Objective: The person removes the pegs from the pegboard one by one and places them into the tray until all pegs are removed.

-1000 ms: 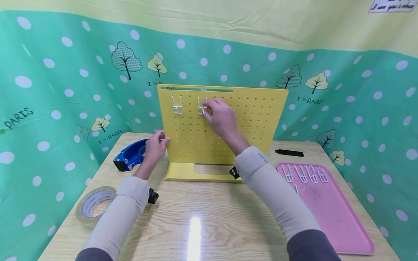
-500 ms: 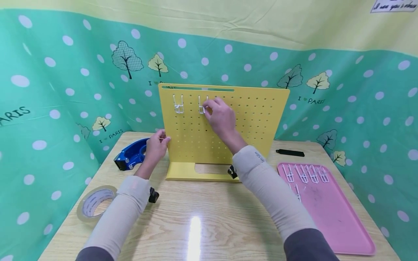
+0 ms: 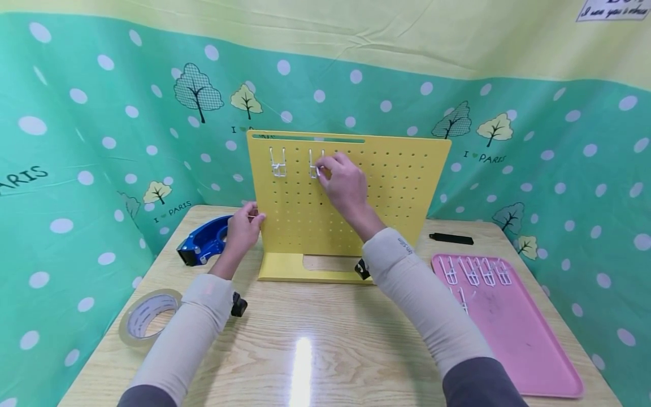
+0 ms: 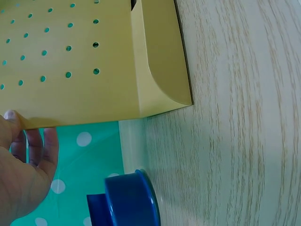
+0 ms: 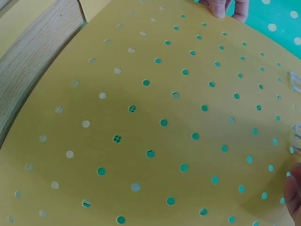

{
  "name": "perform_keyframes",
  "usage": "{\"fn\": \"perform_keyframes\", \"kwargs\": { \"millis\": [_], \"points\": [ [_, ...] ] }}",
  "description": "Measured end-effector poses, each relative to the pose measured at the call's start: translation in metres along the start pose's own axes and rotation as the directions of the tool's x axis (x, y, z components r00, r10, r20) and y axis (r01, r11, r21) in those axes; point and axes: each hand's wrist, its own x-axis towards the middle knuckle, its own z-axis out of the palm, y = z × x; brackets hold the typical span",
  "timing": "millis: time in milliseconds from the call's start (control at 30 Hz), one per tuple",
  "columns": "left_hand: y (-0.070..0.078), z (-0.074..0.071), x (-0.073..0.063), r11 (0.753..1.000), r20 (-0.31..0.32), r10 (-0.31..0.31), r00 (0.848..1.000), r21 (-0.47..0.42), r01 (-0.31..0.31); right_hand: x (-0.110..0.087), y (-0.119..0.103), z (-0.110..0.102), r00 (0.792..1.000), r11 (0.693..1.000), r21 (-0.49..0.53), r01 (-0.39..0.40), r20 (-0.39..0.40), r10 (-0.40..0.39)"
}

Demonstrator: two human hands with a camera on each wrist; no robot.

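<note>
A yellow pegboard (image 3: pixel 295 226) stands upright on its base in the head view. My left hand (image 3: pixel 244 229) grips its left edge, thumb on the front face and fingers behind, as the left wrist view shows. Two white wire hooks hang near the top left of the board. My right hand (image 3: pixel 346 183) pinches the right-hand hook (image 3: pixel 312 164) between thumb and forefinger, covering part of it. The other hook (image 3: pixel 277 167) hangs to its left, untouched. In the right wrist view, only a bit of my right hand (image 5: pixel 294 195) shows, at the right border below the hooks.
A pink tray (image 3: pixel 529 350) at the right holds several more white hooks (image 3: pixel 473 271). Behind it lies a flat black bar (image 3: pixel 451 238). On the left are a blue tape dispenser (image 3: pixel 200 243) and a roll of clear tape (image 3: pixel 132 322). A green dotted curtain (image 3: pixel 325 107) surrounds the table.
My right forearm has shifted slightly left, uncovering more of a hook in the tray. Both hands keep their hold on the board and the hook.
</note>
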Motion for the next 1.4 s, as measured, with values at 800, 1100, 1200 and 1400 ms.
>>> {"fn": "perform_keyframes", "kwargs": {
  "millis": [800,1100,1200,1400],
  "points": [
    [0.000,0.000,0.000,1.000,0.013,-0.019,1.000,-0.005,0.019,-0.025,0.018,-0.025,1.000,0.997,0.080,0.017,-0.004,-0.017],
    [0.001,0.000,-0.001,0.999,0.023,-0.031,0.999,-0.005,0.031,-0.052,0.048,-0.046,0.999,0.998,0.057,0.000,0.050,-0.003],
    [0.001,0.000,-0.001,0.999,0.020,-0.035,0.999,-0.013,0.035,-0.061,0.059,-0.054,0.997,0.999,0.039,-0.008,0.072,0.005],
    [0.002,0.000,0.000,1.000,0.020,-0.023,1.000,-0.010,0.024,-0.079,0.082,-0.074,0.990,0.997,0.024,-0.075,0.125,0.071]
  ]
}}
